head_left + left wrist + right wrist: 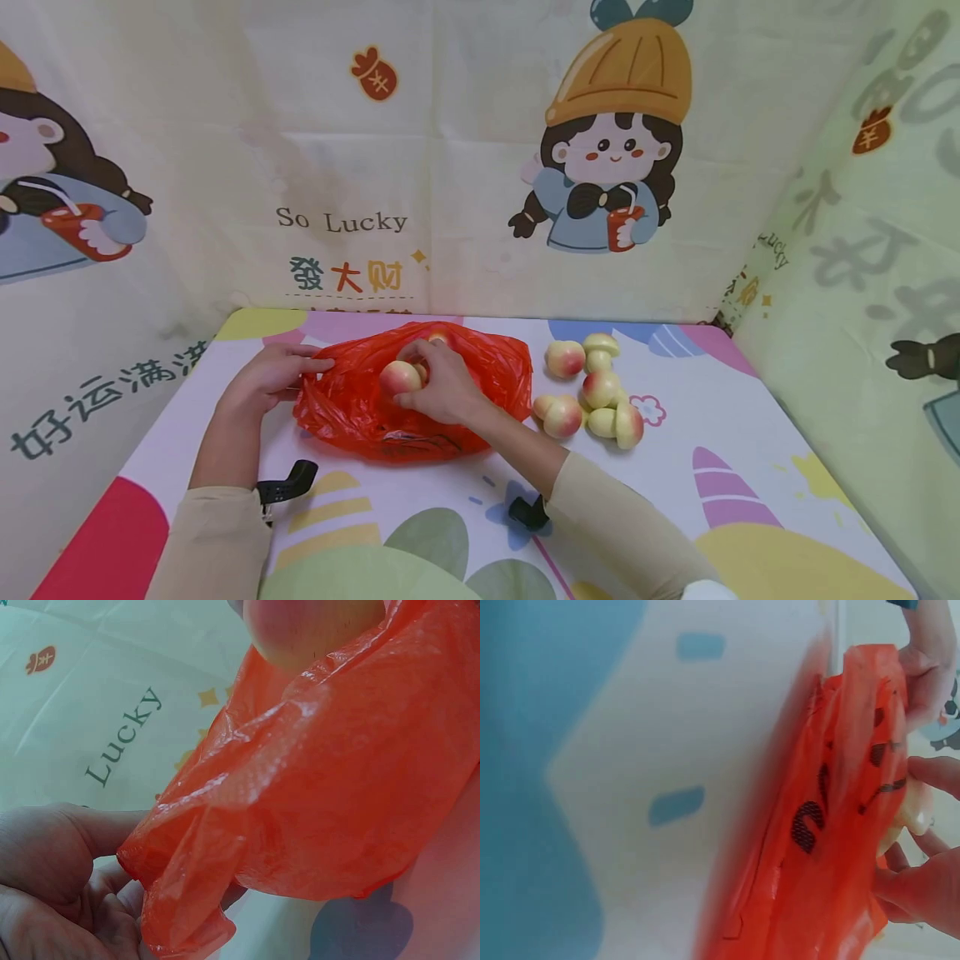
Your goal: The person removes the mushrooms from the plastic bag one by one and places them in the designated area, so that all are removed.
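A crumpled red plastic bag (pixel 345 421) lies on the table with its mouth spread upward. At its left edge my left hand (pixel 266 377) pinches the plastic between thumb and fingers; the left wrist view shows a bunched corner of the bag in that grip. Over the bag's opening, my right hand (pixel 448 387) grips a round cream-and-pink peach (pixel 401 377), and a second pale piece seems to sit behind it, partly covered by the fingers. Another peach (pixel 438 337) shows at the bag's far side. The rest of the bag's inside is hidden.
Right of the bag, several cream-and-pink pieces lie close together, some round like a peach (pixel 566 359), one shaped like a mushroom (pixel 601 350). The patterned tabletop (pixel 735 417) ends at a printed cloth wall (pixel 465 208) behind.
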Motion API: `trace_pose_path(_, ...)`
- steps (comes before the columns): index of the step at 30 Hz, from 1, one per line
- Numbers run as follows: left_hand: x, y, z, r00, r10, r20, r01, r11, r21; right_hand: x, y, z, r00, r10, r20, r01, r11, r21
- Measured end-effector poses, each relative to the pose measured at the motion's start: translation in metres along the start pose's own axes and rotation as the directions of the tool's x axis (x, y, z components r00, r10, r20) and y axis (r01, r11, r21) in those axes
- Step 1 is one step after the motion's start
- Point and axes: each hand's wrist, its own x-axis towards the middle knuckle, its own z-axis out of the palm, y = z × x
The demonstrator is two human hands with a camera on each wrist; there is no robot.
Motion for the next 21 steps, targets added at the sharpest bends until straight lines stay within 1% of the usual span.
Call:
trace_pose_path(8, 0.000, 0.000, -0.001, 1.000, -0.007, 0.002, 0.007, 1.000, 0.006, -0.017, -0.001, -0.011, 0.999, -0.051, 0.000, 0.051, 0.999, 0.012)
trace_pose_path(13, 0.000, -0.001, -0.002, 1.000, -0.004, 0.006, 0.004, 1.000, 0.000, -0.027, -0.001, -0.016, 0.998, -0.067, 0.006, 0.067, 0.998, 0.018)
trace_pose_path(16, 0.001, -0.002, -0.001, 1.000, -0.006, 0.006, 0.006, 1.000, -0.005, -0.033, -0.001, -0.020, 0.998, -0.056, 0.010, 0.056, 0.998, 0.014)
trace_pose_path(21, 0.002, -0.001, 0.000, 1.000, -0.002, 0.004, 0.002, 1.000, 0.001, -0.045, 0.000, -0.027, 1.000, -0.006, 0.008, 0.006, 1.000, 0.003)
